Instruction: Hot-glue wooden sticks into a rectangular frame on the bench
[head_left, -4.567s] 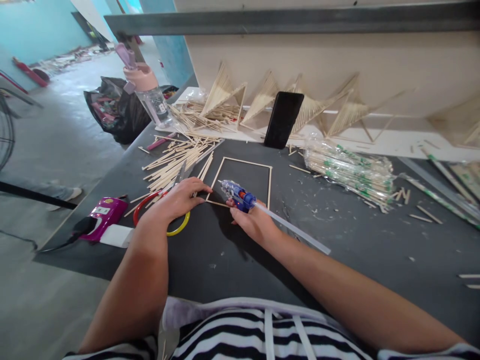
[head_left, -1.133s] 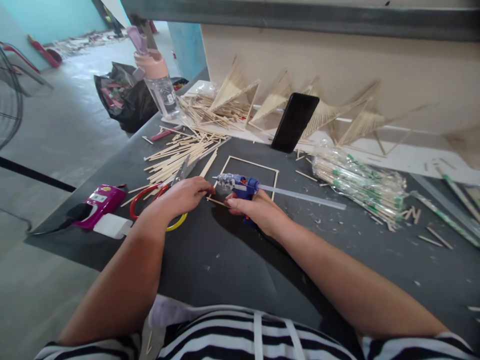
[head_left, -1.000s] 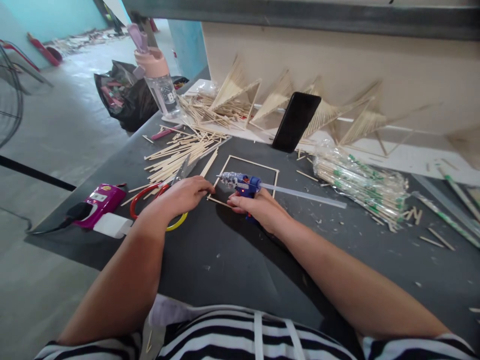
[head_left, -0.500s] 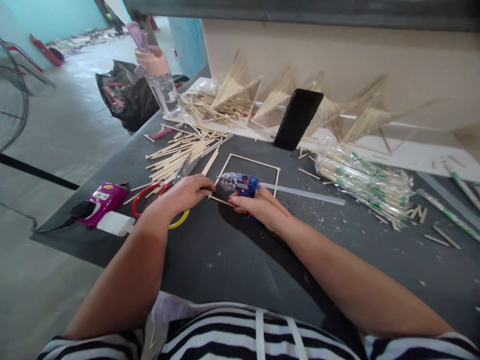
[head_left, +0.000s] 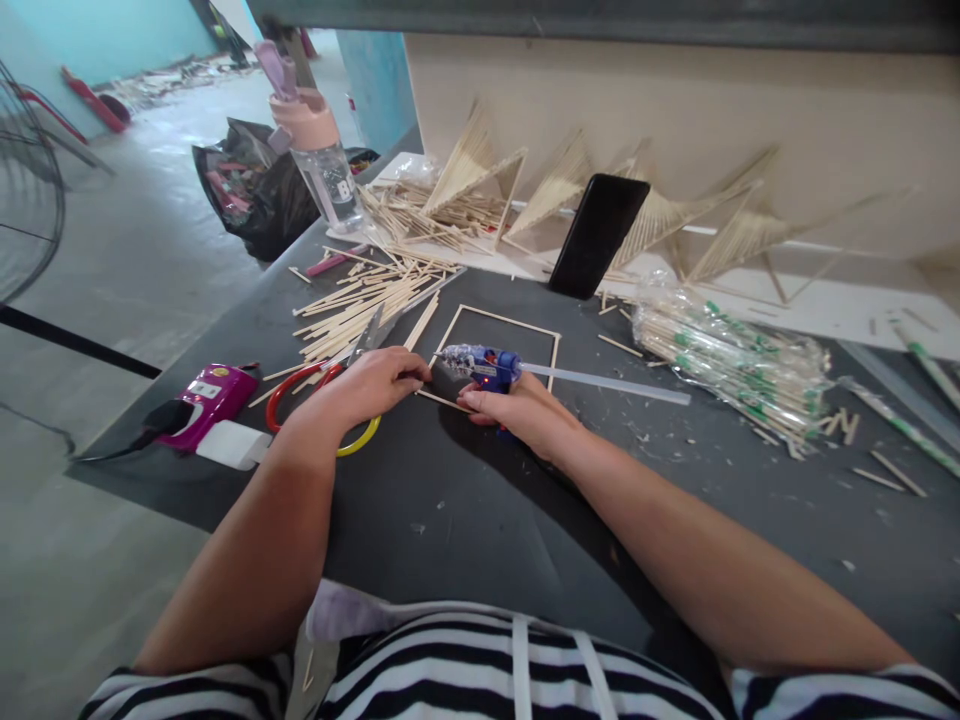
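Holding a blue glue gun [head_left: 487,368], the right hand [head_left: 525,410] has its grip closed on the handle. From that grip, the gun's long axis runs crosswise, nozzle pointing left, clear glue stick [head_left: 607,383] trailing right. The thin stick frame [head_left: 510,320] lies on the desk [head_left: 450,540] below and beyond the grip. Nearer its near-left corner is the left hand [head_left: 375,385], fingers bent; whether they pinch it, I cannot tell.
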